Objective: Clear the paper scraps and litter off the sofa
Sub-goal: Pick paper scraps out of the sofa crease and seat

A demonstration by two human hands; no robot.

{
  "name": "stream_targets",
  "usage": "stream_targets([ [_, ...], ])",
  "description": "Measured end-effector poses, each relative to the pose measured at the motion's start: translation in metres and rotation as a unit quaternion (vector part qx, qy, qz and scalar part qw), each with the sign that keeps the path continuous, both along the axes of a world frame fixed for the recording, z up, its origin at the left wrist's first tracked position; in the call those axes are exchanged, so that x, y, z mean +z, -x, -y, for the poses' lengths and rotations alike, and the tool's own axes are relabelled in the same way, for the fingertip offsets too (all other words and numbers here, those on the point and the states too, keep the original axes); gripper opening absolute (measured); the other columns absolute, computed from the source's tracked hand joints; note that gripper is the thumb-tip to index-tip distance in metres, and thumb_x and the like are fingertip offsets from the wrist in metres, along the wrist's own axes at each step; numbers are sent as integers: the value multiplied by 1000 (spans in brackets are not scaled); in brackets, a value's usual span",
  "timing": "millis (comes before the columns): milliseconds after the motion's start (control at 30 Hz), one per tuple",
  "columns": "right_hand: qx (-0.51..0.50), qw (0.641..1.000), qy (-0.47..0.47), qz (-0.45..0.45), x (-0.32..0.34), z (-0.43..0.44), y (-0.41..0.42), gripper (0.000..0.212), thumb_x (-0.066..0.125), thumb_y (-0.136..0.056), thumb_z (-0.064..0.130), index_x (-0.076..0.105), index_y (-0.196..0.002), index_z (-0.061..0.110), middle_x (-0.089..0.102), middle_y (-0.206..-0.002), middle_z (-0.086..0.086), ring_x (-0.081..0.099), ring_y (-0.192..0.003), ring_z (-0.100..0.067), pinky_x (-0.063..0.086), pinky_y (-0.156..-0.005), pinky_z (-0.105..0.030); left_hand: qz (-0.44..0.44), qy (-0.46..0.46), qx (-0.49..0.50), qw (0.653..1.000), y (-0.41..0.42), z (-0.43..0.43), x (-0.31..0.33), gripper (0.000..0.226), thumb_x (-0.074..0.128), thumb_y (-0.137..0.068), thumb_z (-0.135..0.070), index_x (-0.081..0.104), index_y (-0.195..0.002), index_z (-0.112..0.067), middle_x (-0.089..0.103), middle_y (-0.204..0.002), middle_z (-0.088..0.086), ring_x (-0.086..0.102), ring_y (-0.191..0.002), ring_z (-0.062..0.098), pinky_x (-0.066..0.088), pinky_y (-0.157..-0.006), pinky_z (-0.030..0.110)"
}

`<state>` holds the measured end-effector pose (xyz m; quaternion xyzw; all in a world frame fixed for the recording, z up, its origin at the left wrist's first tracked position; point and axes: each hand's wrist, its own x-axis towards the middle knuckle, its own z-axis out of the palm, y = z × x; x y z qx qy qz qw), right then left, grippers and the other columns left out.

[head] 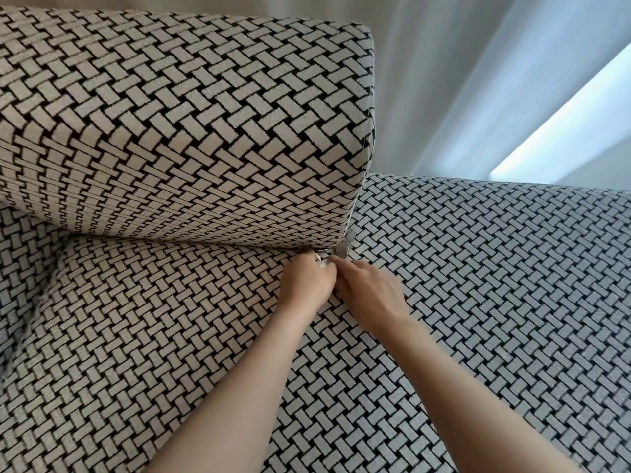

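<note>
Mid-task: left hand [305, 283] curls round pale paper scraps [321, 261] at the back cushion's [184, 131] lower right corner, right hand [370, 297] reaching beside it, grip unclear; remaining sofa [478, 285] seat below the cushion looks litter-free.

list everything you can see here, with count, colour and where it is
sofa seat: one, off-white with a black woven pattern, fills the lower frame
back cushion: one, same pattern, upper left, resting on the seat
paper scraps: a few, exact count unclear, pale grey-white, in the crease at the cushion's lower right corner
curtain: one, white, behind the sofa at upper right
strip of light: one, pale blue-white, far right among the curtain folds
left hand: one, at the crease, fingers curled on a white scrap
right hand: one, touching the left, fingertips at the scraps, grip hidden
</note>
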<state>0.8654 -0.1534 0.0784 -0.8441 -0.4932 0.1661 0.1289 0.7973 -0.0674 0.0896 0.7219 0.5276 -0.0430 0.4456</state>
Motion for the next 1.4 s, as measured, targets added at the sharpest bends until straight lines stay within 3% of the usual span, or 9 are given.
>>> stream_targets([
  [167, -57, 996, -57, -41, -4, 13, 4, 35, 44, -95, 33, 55, -127, 27, 54, -90, 4, 53, -76, -15, 43, -59, -26, -56, -162, -133, 976, 2, 7, 0, 30, 43, -96, -29, 57, -112, -7, 67, -103, 15, 63, -93, 27, 49, -72, 31],
  [300, -236, 952, -135, -142, -5, -3, -9, 27, 50, -91, 28, 57, -115, 18, 58, -92, 5, 51, -73, -9, 45, -67, -24, -52, -196, -206, 958, 2, 13, 2, 43, 38, -99, -23, 37, -142, -20, 68, -101, 14, 63, -81, 22, 50, -68, 28],
  [500, -169, 974, -20, -148, 3, -28, -29, 48, 49, -87, 28, 37, -134, 26, 60, -93, 2, 56, -85, -19, 42, -67, -29, -28, -164, -194, 967, 0, 15, 0, 23, 46, -96, -20, 62, -109, -11, 67, -94, 10, 64, -86, 26, 44, -63, 25],
  [667, -155, 969, -26, -189, -2, -27, -39, 45, 53, -87, 29, 39, -129, 23, 43, -63, 11, 40, -56, -5, 26, -48, -22, 7, -107, -110, 988, 11, 9, 4, 41, 46, -96, -20, 47, -137, -20, 58, -78, -2, 50, -54, 9, 37, -37, 11],
  [767, -176, 962, -68, -197, 3, -27, -40, 38, 54, -86, 32, 47, -123, 23, 46, -61, 10, 42, -55, -7, 30, -51, -22, -35, -92, -87, 991, 13, 1, 6, 41, 47, -95, -24, 46, -135, -13, 57, -84, -1, 61, -68, 15, 45, -50, 16],
  [867, -175, 981, -53, -57, 13, -46, -55, 40, 47, -89, 27, 45, -129, 20, 55, -103, -2, 50, -99, -19, 41, -81, -30, -95, -74, -122, 985, 5, -7, 8, 33, 50, -92, -26, 55, -122, -13, 59, -102, 0, 57, -82, 19, 43, -65, 23],
  [967, -70, 995, 73, 28, 10, -70, -78, 54, 41, -91, 22, 29, -143, 15, 15, -153, -8, 9, -142, -29, 8, -115, -47, -137, -98, -179, 969, -4, -13, 2, 23, 52, -88, -23, 60, -105, -10, 63, -98, 2, 52, -79, 17, 41, -67, 20],
  [1100, 66, 983, 157, 64, -13, -77, -94, 57, 21, -98, 36, 2, -150, 23, -2, -158, 3, -10, -144, -25, -8, -114, -55, -186, -73, -209, 957, -16, -22, 1, 37, 54, -87, -20, 55, -122, -10, 57, -119, 5, 56, -107, 21, 45, -86, 24],
  [1400, 193, 963, 188, 24, 0, -71, -82, 63, 34, -90, 23, 12, -149, 30, 8, -157, 7, -6, -145, -15, -14, -108, -60, -207, -44, -205, 956, -22, -26, 10, 49, 56, -86, -22, 47, -133, -12, 49, -135, 5, 50, -121, 20, 42, -92, 23],
])
